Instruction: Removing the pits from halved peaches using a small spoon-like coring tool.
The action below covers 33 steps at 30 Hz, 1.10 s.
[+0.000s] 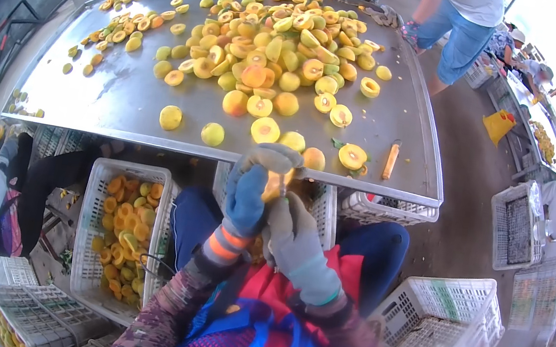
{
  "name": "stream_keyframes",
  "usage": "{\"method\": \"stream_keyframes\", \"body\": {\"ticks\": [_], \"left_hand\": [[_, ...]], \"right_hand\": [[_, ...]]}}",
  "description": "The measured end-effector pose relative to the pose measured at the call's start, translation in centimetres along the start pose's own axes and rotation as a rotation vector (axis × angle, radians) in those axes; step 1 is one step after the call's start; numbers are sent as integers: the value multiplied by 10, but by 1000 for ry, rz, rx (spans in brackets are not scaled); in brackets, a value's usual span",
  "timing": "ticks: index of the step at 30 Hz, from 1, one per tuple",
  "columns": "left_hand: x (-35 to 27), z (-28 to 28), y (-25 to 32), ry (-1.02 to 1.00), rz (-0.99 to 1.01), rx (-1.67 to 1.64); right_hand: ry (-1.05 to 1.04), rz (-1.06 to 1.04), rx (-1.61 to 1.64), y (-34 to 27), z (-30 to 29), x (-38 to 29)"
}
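Observation:
Just past the near edge of the metal table (391, 121), my gloved left hand (247, 190) is wrapped around a yellow peach (271, 186). My gloved right hand (296, 248) grips a thin metal tool (282, 188), whose tip meets the fruit; its handle is hidden in the fingers. Behind both hands lies a large heap of halved and whole yellow peaches (253, 76). One halved peach (352, 157) sits near the table's front edge, beside a tool with an orange-brown handle (391, 159). Under my hands, a white crate (329, 215) is partly covered.
To my left stands a white crate (82, 229) filled with peach halves (128, 226). Another white crate (436, 332) is at my right. A person in denim shorts (458, 38) stands by the table's far right corner. Other people sit at the left and across.

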<state>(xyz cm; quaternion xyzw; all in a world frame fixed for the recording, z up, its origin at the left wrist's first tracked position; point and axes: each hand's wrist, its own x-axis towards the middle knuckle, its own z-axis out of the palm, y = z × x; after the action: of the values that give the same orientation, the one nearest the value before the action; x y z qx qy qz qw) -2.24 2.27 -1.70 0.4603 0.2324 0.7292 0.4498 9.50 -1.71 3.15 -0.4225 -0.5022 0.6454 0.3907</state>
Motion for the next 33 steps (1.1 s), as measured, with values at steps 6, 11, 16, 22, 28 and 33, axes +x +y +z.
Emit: {"method": "stream_keyframes", "body": {"ticks": [6, 11, 16, 22, 28, 33], "left_hand": [[7, 14, 20, -36, -222, 64], [13, 12, 19, 218, -467, -152], [10, 11, 20, 122, -294, -42], [21, 7, 13, -209, -305, -472], [6, -88, 0, 536, -334, -57], [-71, -245, 85, 470, -182, 1426]], "right_hand": [[-93, 178, 44, -11, -18, 3], [65, -528, -614, 31, -12, 17], [-138, -277, -440, 18, -15, 15], [-646, 126, 217, 10, -41, 21], [-460, 427, -11, 46, -61, 44], [-78, 726, -283, 101, -63, 45]]}}
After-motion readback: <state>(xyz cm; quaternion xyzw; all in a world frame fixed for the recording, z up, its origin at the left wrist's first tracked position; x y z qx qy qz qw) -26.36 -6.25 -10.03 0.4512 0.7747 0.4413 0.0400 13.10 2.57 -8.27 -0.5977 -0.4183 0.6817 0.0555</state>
